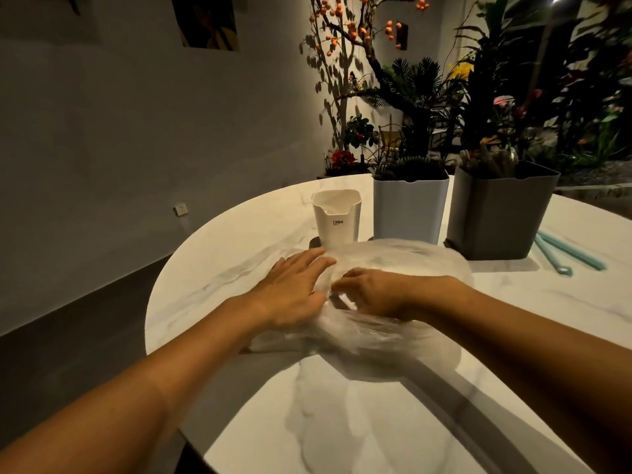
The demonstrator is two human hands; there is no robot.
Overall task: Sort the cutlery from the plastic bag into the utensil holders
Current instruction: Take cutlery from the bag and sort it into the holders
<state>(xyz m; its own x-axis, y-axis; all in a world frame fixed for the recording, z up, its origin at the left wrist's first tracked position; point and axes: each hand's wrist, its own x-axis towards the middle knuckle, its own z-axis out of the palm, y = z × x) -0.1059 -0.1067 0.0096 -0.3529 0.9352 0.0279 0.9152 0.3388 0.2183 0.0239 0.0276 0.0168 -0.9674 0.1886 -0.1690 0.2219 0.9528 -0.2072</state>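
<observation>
Head view. Round white marble table (342, 422) fills lower centre and right of frame. Clear plastic bag (393, 268) lies crumpled at frame centre; contents not readable through the film. Left hand (294, 289) rests flat on the bag's left edge, fingers straight and spread. Right hand (372, 292) sits on top of the bag, fingers curled into the plastic; whether it pinches the film or something inside, cannot tell. Behind the bag, centre to right: small white holder (337, 217), taller pale grey holder (408, 210), dark grey holder (499, 213), the last two holding items. Two teal straws (567, 254) lie at right edge, beside the dark grey holder.
</observation>
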